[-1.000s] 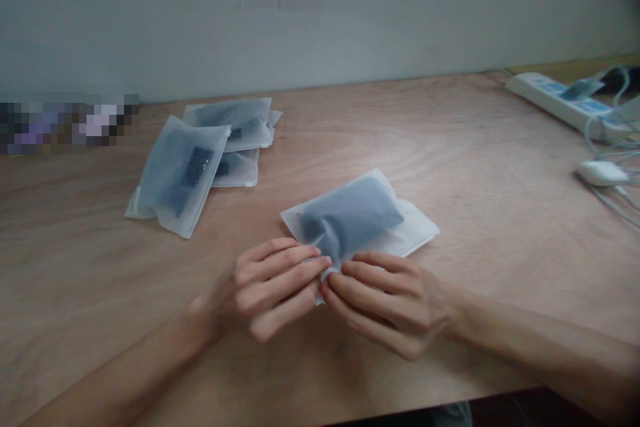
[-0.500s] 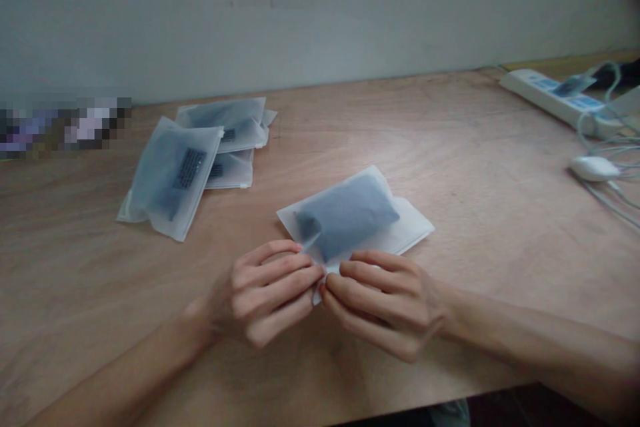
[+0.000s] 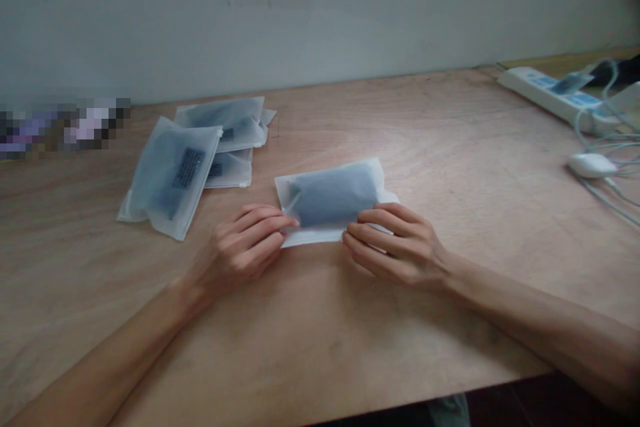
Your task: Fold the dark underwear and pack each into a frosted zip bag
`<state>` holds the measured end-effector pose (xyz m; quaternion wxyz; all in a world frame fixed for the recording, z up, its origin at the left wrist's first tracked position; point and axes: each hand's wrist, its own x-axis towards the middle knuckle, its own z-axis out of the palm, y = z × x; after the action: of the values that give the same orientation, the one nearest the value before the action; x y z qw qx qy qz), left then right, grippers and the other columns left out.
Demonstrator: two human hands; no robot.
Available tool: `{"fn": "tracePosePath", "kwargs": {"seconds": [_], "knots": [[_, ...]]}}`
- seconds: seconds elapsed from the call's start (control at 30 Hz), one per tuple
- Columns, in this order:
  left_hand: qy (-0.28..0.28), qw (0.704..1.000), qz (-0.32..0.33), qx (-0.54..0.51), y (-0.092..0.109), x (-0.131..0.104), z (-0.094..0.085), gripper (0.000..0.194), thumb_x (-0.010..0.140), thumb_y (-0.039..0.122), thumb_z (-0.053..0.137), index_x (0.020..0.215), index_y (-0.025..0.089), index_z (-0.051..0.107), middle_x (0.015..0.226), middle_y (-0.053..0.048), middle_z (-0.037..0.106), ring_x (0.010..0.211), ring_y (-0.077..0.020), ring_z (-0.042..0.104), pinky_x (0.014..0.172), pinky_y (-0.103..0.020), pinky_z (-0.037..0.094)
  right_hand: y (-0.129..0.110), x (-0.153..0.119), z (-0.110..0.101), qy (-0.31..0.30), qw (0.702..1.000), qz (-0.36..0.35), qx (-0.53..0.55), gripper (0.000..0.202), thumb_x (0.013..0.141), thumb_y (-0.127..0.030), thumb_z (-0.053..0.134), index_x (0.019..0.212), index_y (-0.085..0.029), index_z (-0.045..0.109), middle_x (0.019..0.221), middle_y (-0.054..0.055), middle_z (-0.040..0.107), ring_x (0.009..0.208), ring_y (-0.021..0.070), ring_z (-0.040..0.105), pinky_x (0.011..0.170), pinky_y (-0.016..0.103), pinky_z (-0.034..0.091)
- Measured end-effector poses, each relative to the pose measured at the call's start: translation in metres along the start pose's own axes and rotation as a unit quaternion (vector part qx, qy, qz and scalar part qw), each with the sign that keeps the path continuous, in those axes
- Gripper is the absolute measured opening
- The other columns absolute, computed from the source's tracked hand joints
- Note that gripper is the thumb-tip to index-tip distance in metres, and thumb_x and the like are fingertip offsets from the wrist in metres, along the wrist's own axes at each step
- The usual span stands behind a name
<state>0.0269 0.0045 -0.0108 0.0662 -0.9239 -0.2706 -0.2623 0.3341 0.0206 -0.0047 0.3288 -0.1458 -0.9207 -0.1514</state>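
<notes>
A frosted zip bag (image 3: 336, 195) with something dark and folded inside lies in front of me on the wooden table. My left hand (image 3: 254, 240) pinches its near left corner, fingertips curled over the edge. Along the near edge further right, my right hand (image 3: 393, 240) grips the same bag between thumb and fingers, hiding its near right corner. What the dark content is cannot be made out through the cloudy plastic.
Several similar frosted bags (image 3: 170, 177) with dark printed labels lie overlapping at the back left. A white power strip (image 3: 555, 97) with plugs, cables and a white adapter (image 3: 593, 165) sits at the right. A wall (image 3: 320, 20) rises behind the table.
Both hands have moved apart and away from me along the bag's near edge. The bag has turned so that this edge lies nearly level across my view.
</notes>
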Motion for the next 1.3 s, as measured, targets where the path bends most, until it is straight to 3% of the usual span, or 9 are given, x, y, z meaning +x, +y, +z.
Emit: {"fn": "tracePosePath", "kwargs": {"seconds": [0.17,0.33,0.53,0.77,1.0,1.13,1.3], "knots": [[0.005,1.000,-0.017,-0.015,0.003,0.002,-0.001,0.013,0.090,0.004,0.063,0.090,0.018,0.064,0.122,-0.006,0.073,0.117,-0.0234,0.066,0.102,-0.041,0.057,0.001,-0.002,0.004,-0.013,0.999,0.036,0.012,0.011,0.090,-0.013,0.068,0.101,-0.015,0.067,0.097,0.006,0.073,0.092,0.0192,0.062,0.080,0.034,0.049],[0.005,0.999,0.005,-0.047,0.006,0.008,-0.003,0.011,0.090,0.018,0.073,0.099,0.016,0.066,0.123,-0.010,0.071,0.120,-0.0259,0.064,0.099,-0.042,0.059,-0.002,0.003,0.007,-0.056,0.997,0.044,0.034,0.009,0.095,-0.010,0.059,0.101,-0.013,0.065,0.100,0.007,0.072,0.088,0.0186,0.059,0.078,0.034,0.048],[0.033,0.999,-0.007,-0.027,0.006,0.008,-0.003,0.011,0.090,0.007,0.068,0.093,0.017,0.064,0.119,-0.007,0.073,0.114,-0.0220,0.067,0.099,-0.042,0.057,0.000,0.003,0.004,-0.043,0.998,0.042,0.036,0.008,0.096,-0.010,0.058,0.098,-0.012,0.065,0.102,0.009,0.071,0.092,0.0201,0.059,0.078,0.035,0.047],[-0.015,0.996,-0.078,0.046,-0.001,0.009,-0.006,0.007,0.094,0.015,0.066,0.088,0.019,0.065,0.134,-0.007,0.065,0.131,-0.0302,0.055,0.107,-0.053,0.053,0.005,0.002,0.003,-0.072,0.992,0.100,-0.024,0.010,0.094,-0.010,0.058,0.089,-0.017,0.064,0.104,0.008,0.071,0.092,0.0199,0.058,0.080,0.035,0.046],[-0.033,0.989,-0.112,0.088,-0.003,0.010,-0.005,0.008,0.093,0.017,0.066,0.085,0.018,0.064,0.139,-0.010,0.061,0.134,-0.0335,0.053,0.109,-0.055,0.051,0.001,0.002,0.000,-0.134,0.959,0.203,-0.145,0.008,0.088,-0.011,0.062,0.086,-0.018,0.063,0.100,0.008,0.070,0.093,0.0254,0.057,0.079,0.038,0.044],[-0.050,0.993,-0.090,0.064,-0.005,0.010,-0.008,0.010,0.096,0.016,0.061,0.086,0.016,0.064,0.148,-0.011,0.055,0.142,-0.0328,0.049,0.116,-0.056,0.046,0.004,-0.002,-0.002,-0.153,0.944,0.239,-0.170,0.010,0.087,-0.009,0.058,0.089,-0.018,0.062,0.096,0.008,0.069,0.081,0.0215,0.057,0.068,0.033,0.041],[-0.091,0.995,-0.040,-0.016,-0.008,0.008,-0.009,0.022,0.099,0.012,0.052,0.078,0.016,0.060,0.154,-0.010,0.050,0.145,-0.0264,0.046,0.119,-0.046,0.047,0.011,-0.005,-0.006,-0.158,0.931,0.274,-0.183,0.010,0.087,-0.010,0.052,0.086,-0.017,0.059,0.089,0.006,0.066,0.068,0.0165,0.053,0.057,0.030,0.033]]}}
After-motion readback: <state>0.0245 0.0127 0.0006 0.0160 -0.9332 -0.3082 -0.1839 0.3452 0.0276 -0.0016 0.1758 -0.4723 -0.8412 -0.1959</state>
